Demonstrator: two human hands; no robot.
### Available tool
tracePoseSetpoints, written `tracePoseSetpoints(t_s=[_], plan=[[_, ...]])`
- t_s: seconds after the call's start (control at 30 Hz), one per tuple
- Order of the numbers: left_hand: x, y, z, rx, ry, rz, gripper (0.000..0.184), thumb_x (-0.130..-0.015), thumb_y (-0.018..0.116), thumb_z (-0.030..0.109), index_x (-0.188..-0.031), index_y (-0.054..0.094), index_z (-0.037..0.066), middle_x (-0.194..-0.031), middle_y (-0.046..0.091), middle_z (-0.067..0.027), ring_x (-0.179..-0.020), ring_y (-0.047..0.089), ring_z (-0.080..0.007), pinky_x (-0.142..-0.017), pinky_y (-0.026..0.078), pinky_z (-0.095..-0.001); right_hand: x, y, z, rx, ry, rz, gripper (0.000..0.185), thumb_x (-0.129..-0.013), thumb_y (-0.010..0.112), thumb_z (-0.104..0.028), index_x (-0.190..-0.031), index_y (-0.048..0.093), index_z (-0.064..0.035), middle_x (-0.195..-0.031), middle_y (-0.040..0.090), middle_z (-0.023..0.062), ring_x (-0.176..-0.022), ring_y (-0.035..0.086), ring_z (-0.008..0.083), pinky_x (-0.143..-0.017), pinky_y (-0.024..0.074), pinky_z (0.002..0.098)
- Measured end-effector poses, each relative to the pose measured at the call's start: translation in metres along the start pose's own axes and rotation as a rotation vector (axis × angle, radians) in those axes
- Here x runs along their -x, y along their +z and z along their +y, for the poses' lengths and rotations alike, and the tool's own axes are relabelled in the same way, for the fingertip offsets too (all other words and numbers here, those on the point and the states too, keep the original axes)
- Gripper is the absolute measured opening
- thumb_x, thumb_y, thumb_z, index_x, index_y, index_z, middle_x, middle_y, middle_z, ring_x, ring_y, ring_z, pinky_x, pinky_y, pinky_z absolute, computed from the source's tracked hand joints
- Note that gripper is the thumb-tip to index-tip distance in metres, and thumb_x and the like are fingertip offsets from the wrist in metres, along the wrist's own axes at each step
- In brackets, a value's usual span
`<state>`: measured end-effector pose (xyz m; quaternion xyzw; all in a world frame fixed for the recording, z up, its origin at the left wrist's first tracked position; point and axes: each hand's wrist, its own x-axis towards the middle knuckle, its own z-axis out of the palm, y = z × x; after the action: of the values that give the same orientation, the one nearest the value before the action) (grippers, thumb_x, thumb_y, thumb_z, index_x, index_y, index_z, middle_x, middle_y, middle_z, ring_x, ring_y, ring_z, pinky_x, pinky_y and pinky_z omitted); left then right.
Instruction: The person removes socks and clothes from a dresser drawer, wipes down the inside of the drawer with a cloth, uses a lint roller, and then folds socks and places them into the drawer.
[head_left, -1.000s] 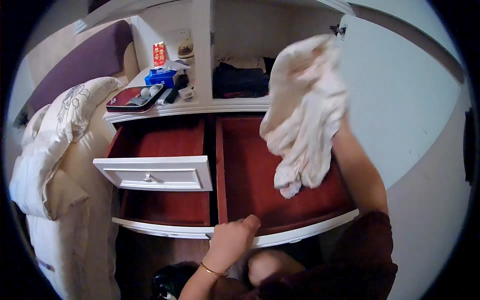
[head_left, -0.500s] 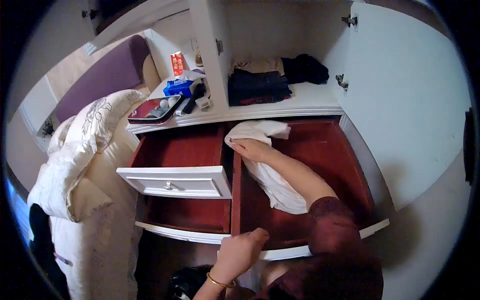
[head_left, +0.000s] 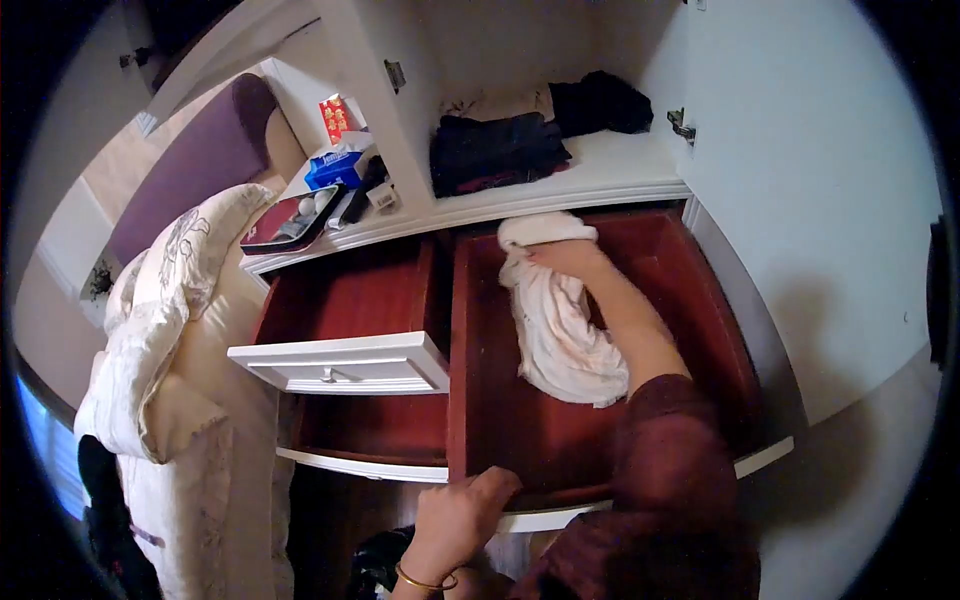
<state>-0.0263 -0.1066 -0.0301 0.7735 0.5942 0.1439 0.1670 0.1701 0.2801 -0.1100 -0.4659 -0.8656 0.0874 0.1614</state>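
Note:
A crumpled white cloth (head_left: 560, 330) lies in the large dark-red drawer (head_left: 690, 300), which is pulled out. My right hand (head_left: 565, 258) is closed on the cloth near the drawer's back; its fingertips are partly hidden in the fabric. The maroon sleeve crosses the drawer's front right. My left hand (head_left: 465, 515), with a gold bracelet on the wrist, is curled at the drawer's front left corner. Its fingers wrap over the front edge, and their undersides are hidden.
Two smaller drawers, an upper one (head_left: 340, 362) and a lower one (head_left: 370, 465), stand open at left. Dark folded clothes (head_left: 500, 150) sit on the shelf above. An open cabinet door (head_left: 800, 200) stands at right. A tissue pack (head_left: 335, 170) and a bed (head_left: 190, 400) are at left.
My right hand has moved right with the cloth, which now lies more bunched together. My left hand has come down onto the drawer's front edge. The view has shifted slightly.

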Motion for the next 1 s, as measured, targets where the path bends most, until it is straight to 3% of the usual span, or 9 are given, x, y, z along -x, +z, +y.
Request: tracePoseSetpoints(t_s=[0.07,0.1,0.2,0.3,0.33,0.5,0.7,0.83,1.0], plan=[[0.001,0.001,0.0,0.005,0.014,0.007,0.013,-0.088,0.053,0.019,-0.096,0.063,0.021,-0.074,0.066,-0.0028,-0.064,0.065,-0.0259,-0.052,0.05,-0.0388,0.02,0.002,0.035,0.221,-0.101,0.041,0.048,-0.09,0.05,-0.039,-0.131,0.053,-0.0154,-0.137,0.049,0.0134,-0.128,0.042,0.0316,-0.11,0.0274,0.0371],[0.001,0.003,-0.001,0.005,0.018,0.017,0.013,-0.088,0.053,0.018,-0.095,0.063,0.02,-0.073,0.066,-0.003,-0.063,0.065,-0.0258,-0.052,0.05,-0.0388,0.028,-0.001,0.053,0.46,-0.131,0.078,0.052,-0.09,0.05,-0.039,-0.136,0.047,-0.0159,-0.136,0.05,0.0136,-0.125,0.045,0.0325,-0.106,0.0328,0.0394],[0.002,0.007,-0.005,0.02,0.06,0.056,0.013,-0.088,0.052,0.017,-0.095,0.063,0.02,-0.073,0.066,-0.0033,-0.063,0.065,-0.0261,-0.052,0.05,-0.039,0.053,-0.034,0.069,0.137,0.208,-0.087,0.058,-0.089,0.052,-0.038,-0.141,0.038,-0.0157,-0.134,0.05,0.0155,-0.12,0.05,0.0342,-0.101,0.0386,0.0409],[0.001,0.002,-0.002,0.017,0.032,0.034,0.012,-0.089,0.054,0.019,-0.094,0.065,0.018,-0.076,0.067,-0.0066,-0.065,0.065,-0.0292,-0.055,0.05,-0.0401,0.079,-0.028,0.125,0.29,0.284,0.169,0.068,-0.086,0.058,-0.033,-0.144,0.029,-0.0103,-0.133,0.051,0.0184,-0.117,0.053,0.0351,-0.096,0.0437,0.041],[0.002,0.0,0.0,0.011,0.011,0.015,0.012,-0.089,0.055,0.019,-0.094,0.066,0.017,-0.077,0.068,-0.0082,-0.066,0.065,-0.0306,-0.057,0.051,-0.0406,0.091,-0.038,0.122,0.319,0.547,0.142,0.071,-0.085,0.059,-0.032,-0.145,0.028,-0.0108,-0.131,0.052,0.0173,-0.117,0.053,0.0327,-0.096,0.0446,0.0398],[0.002,0.005,0.0,0.057,0.022,0.128,0.011,-0.09,0.055,0.019,-0.093,0.065,0.015,-0.077,0.067,-0.0108,-0.064,0.064,-0.0332,-0.056,0.05,-0.0425,0.116,-0.025,0.131,1.044,0.568,0.197,0.077,-0.082,0.061,-0.022,-0.148,0.023,-0.0128,-0.129,0.053,0.0108,-0.117,0.053,0.0244,-0.097,0.0431,0.0342],[0.002,0.005,-0.004,-0.011,0.093,0.141,0.011,-0.089,0.053,0.02,-0.09,0.063,0.015,-0.076,0.067,-0.0102,-0.064,0.064,-0.0316,-0.054,0.049,-0.0431,0.167,-0.056,0.076,1.081,0.6,0.014,0.063,-0.08,0.063,-0.023,-0.133,0.04,0.0022,-0.124,0.055,0.0146,-0.114,0.055,0.0213,-0.094,0.0442,0.0317],[0.003,0.01,-0.009,0.067,0.144,0.23,0.01,-0.088,0.054,0.019,-0.089,0.062,0.014,-0.074,0.067,-0.0106,-0.063,0.064,-0.0317,-0.055,0.049,-0.043,0.226,-0.089,0.035,0.806,0.679,-0.072,0.057,-0.074,0.064,-0.029,-0.117,0.052,0.0057,-0.103,0.065,0.0151,-0.094,0.065,0.0245,-0.084,0.0494,0.0338],[0.003,0.014,-0.014,0.144,0.209,0.279,0.009,-0.087,0.054,0.017,-0.087,0.061,0.012,-0.072,0.066,-0.0124,-0.062,0.064,-0.0327,-0.053,0.048,-0.0441,0.286,-0.113,-0.039,0.851,0.842,-0.478,0.052,-0.075,0.063,-0.038,-0.111,0.063,-0.0016,-0.104,0.067,0.0118,-0.095,0.066,0.0237,-0.081,0.0512,0.0351]])
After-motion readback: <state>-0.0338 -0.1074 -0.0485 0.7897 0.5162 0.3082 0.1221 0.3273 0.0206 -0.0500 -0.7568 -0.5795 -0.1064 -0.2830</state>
